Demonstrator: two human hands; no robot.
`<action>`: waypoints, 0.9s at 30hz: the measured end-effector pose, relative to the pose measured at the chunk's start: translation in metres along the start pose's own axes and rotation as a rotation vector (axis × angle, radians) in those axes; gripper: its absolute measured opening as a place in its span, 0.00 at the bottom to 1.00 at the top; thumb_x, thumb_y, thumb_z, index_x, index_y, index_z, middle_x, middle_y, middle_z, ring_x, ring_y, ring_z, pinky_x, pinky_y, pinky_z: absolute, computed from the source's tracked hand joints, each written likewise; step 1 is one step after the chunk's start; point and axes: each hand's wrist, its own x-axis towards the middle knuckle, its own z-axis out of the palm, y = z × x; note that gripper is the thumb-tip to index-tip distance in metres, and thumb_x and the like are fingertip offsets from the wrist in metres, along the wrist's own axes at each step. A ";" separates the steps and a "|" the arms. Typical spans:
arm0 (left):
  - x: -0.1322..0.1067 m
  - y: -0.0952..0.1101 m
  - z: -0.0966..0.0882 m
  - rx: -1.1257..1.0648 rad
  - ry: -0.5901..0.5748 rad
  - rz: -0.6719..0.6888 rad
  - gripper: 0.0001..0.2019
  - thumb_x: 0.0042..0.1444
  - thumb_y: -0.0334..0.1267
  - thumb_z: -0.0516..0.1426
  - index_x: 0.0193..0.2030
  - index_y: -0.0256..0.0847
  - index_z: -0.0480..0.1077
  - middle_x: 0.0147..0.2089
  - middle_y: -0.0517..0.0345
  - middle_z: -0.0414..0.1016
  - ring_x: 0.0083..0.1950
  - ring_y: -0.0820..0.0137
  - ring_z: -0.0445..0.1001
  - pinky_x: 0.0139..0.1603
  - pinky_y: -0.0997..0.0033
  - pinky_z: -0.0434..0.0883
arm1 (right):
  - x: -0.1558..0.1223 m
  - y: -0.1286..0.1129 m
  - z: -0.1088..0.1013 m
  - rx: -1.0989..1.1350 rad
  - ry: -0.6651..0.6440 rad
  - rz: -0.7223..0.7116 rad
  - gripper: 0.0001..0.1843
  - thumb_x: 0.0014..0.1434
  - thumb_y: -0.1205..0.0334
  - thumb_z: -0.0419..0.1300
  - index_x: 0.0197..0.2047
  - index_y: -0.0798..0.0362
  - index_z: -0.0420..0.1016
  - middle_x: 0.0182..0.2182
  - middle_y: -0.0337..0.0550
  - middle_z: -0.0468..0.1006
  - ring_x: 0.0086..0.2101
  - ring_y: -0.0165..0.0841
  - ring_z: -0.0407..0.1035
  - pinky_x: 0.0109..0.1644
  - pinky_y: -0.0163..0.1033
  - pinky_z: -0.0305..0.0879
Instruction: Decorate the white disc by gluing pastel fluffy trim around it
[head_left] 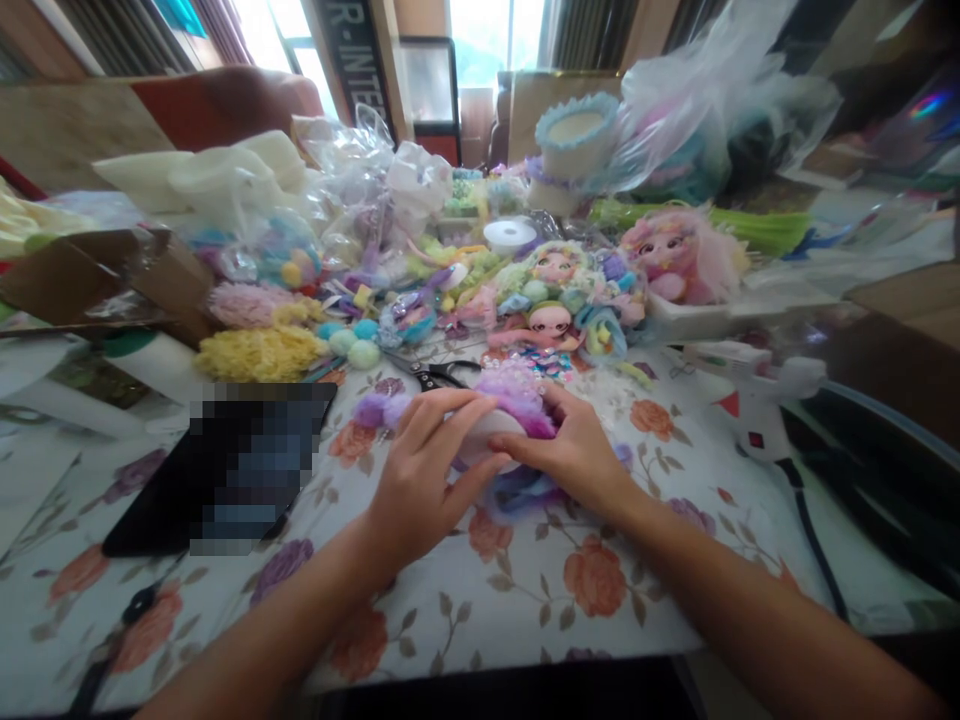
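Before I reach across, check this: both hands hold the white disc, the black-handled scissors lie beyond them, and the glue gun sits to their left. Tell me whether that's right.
Wrong side: the glue gun is on the right, as the head view shows. The left hand and right hand do hold the white disc, the black-handled scissors beyond.
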 end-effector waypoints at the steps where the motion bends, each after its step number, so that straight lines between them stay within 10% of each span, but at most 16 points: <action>1: 0.000 -0.001 0.000 -0.002 -0.018 -0.016 0.22 0.61 0.41 0.62 0.59 0.40 0.66 0.51 0.47 0.73 0.54 0.59 0.73 0.57 0.56 0.71 | 0.001 0.000 -0.001 -0.008 -0.004 0.005 0.19 0.45 0.51 0.72 0.31 0.52 0.70 0.28 0.35 0.71 0.30 0.31 0.63 0.34 0.38 0.61; 8: -0.004 -0.005 0.003 0.036 -0.074 -0.027 0.31 0.55 0.50 0.65 0.62 0.41 0.63 0.54 0.44 0.72 0.56 0.55 0.72 0.57 0.52 0.72 | 0.003 0.000 -0.005 -0.077 0.012 -0.038 0.21 0.43 0.49 0.73 0.27 0.51 0.66 0.24 0.32 0.65 0.27 0.29 0.59 0.30 0.36 0.57; 27: -0.008 0.007 0.014 0.136 -0.042 -0.040 0.24 0.59 0.33 0.61 0.61 0.34 0.62 0.52 0.41 0.70 0.55 0.55 0.70 0.57 0.52 0.73 | -0.008 0.000 0.005 -0.235 0.146 -0.016 0.24 0.45 0.45 0.71 0.27 0.49 0.61 0.23 0.33 0.65 0.26 0.31 0.59 0.29 0.38 0.54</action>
